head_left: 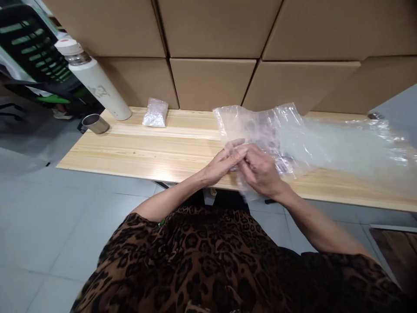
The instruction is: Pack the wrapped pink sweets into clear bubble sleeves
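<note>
Both my hands meet over the front edge of a light wooden table [137, 148]. My left hand [224, 163] and my right hand [260, 171] pinch the lower edge of a clear plastic bag [250, 126], which stands up from them and shows something small and dark inside. The fingers of both hands are closed on the plastic. A large heap of more clear plastic bags [348, 148] lies on the table to the right of the held one, touching it.
A white flask [94, 78] with a clear cap stands at the table's back left, a metal cup [95, 123] lying beside it. A small filled clear bag [156, 113] sits against stacked cardboard boxes [211, 82]. A black chair [29, 48] is far left.
</note>
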### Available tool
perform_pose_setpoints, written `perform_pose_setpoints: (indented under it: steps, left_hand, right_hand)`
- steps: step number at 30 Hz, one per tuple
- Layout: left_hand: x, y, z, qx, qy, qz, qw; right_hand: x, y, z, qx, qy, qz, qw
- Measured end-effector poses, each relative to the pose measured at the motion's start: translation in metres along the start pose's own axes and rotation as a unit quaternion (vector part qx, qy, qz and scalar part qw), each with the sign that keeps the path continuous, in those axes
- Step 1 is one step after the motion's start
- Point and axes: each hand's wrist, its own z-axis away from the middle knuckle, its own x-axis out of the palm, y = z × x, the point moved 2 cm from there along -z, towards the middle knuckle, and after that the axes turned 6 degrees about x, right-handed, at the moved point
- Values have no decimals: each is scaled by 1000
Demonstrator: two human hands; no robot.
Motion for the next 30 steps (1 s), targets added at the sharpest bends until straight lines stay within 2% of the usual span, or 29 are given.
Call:
perform_pose_setpoints:
  steps: [3, 6, 8, 10, 12, 14, 17, 20, 22, 25, 27, 30]
  left_hand:
    - [-24, -4, 13, 10, 101, 1, 995]
    - [-64, 5, 38, -32, 172, -16, 985]
    - [-92, 18, 58, -26, 217, -89, 972]
    - [-115, 32, 76, -35, 227, -177, 957]
    - [-132, 46, 91, -44, 232, -280, 930]
    - [-142, 57, 101, -40, 242, -386, 889]
    - [-147, 63, 107, -32, 253, -499, 828]
    - [-146, 59, 105, -31, 264, -551, 791]
    - [-144, 55, 100, -24, 260, -556, 790]
    - [-138, 48, 88, -6, 231, -540, 809]
    - [-132, 44, 77, -4, 205, -552, 808]
    - [-121, 38, 64, -16, 174, -592, 786]
  right_hand:
    - [19, -3, 0, 1, -45, -51, 998]
    - [7, 16, -5, 40, -13, -43, 998]
    - [-10, 40, -13, 90, 24, -7, 996]
    - [-23, 70, -23, 154, 40, 33, 987]
    - [-30, 103, -34, 209, 17, 79, 975]
    - [-28, 132, -45, 241, -41, 122, 962]
    - [-18, 153, -58, 271, -112, 152, 944]
    - [-9, 143, -66, 265, -110, 126, 949]
    - [-6, 126, -69, 238, -102, 92, 961]
    - [-4, 110, -70, 222, -105, 63, 967]
    - [-3, 111, -68, 219, -110, 79, 966]
    - [1, 128, -61, 209, -144, 156, 955]
